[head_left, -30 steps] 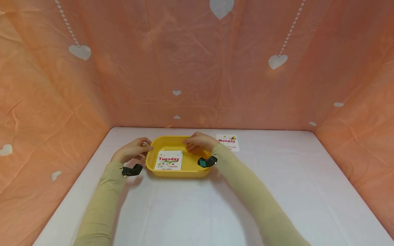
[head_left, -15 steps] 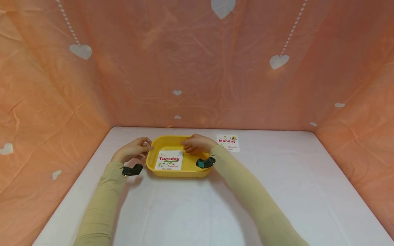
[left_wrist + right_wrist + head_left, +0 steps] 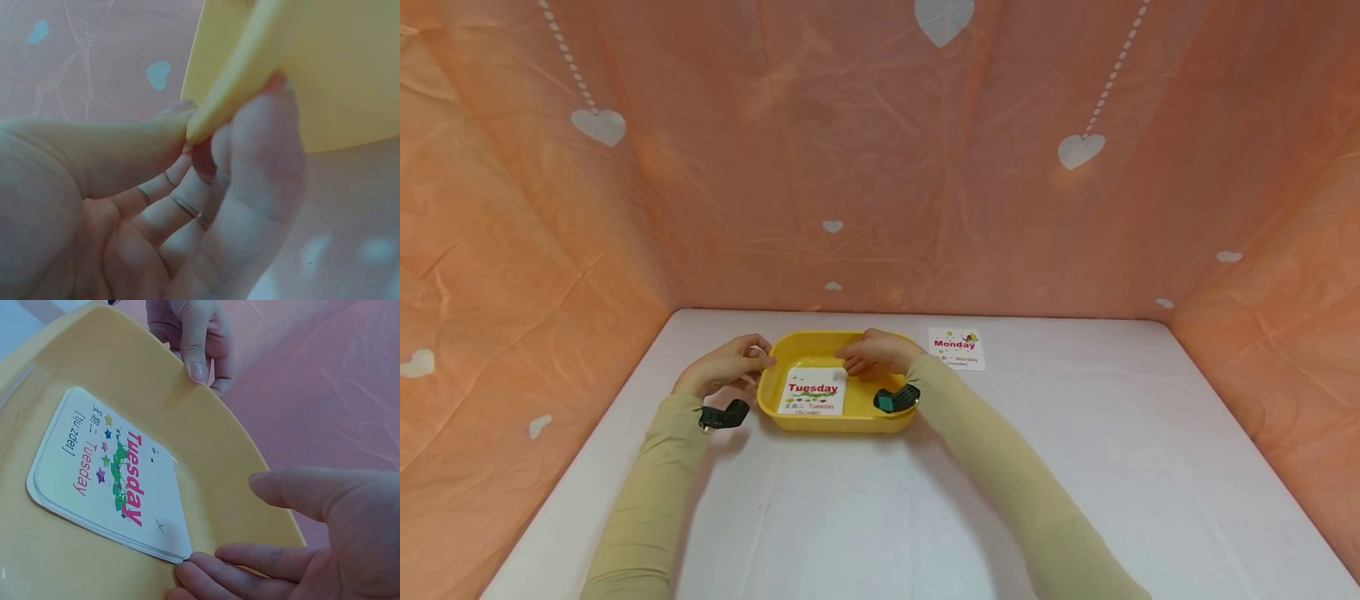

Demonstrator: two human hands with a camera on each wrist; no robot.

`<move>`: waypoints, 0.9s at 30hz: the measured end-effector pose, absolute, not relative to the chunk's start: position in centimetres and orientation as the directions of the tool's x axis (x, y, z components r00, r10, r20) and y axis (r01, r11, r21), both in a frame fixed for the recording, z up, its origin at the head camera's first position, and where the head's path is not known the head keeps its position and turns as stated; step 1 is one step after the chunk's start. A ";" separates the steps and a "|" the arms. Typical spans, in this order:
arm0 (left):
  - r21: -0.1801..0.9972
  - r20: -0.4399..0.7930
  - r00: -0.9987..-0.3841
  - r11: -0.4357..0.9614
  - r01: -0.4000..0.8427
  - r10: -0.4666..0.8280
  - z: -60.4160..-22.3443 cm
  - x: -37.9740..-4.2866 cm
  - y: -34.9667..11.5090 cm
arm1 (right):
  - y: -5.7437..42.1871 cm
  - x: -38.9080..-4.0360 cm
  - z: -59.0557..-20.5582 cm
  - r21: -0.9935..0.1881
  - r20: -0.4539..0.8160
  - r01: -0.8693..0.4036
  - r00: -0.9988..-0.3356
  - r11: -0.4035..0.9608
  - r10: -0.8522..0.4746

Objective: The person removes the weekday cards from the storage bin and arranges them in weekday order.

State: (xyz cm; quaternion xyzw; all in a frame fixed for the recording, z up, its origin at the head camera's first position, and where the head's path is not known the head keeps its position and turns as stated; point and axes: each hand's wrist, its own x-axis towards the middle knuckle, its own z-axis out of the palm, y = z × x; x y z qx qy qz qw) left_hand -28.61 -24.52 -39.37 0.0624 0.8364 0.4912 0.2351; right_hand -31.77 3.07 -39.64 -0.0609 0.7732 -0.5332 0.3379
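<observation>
A yellow plastic tray (image 3: 823, 423) sits on the white table, holding a small stack of white cards (image 3: 812, 392) whose top one reads "Tuesday". At the tray's left end my left hand (image 3: 718, 367) pinches the rim between thumb and fingers, seen closely in the left wrist view. My right hand (image 3: 887, 350) reaches over the tray from the right. In the right wrist view its fingertips (image 3: 194, 575) are right at a corner of the card stack (image 3: 106, 475), with the thumb apart from the fingers and nothing gripped between them.
A "Monday" card (image 3: 955, 348) lies flat on the white table (image 3: 1075, 467), behind and to the right of the tray. Orange cloth with heart prints (image 3: 880, 167) walls in the back and both sides.
My right hand has moved left inside the tray to the edge of the card stack, uncovering more of the "Monday" card. My left hand stays on the rim.
</observation>
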 end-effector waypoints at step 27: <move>0.841 -0.322 -0.886 0.530 -0.107 0.333 -39.4 -28.6 -24.7 | 3.2 -31.7 -40.2 -0.865 -0.433 0.160 -0.717 0.476 -0.546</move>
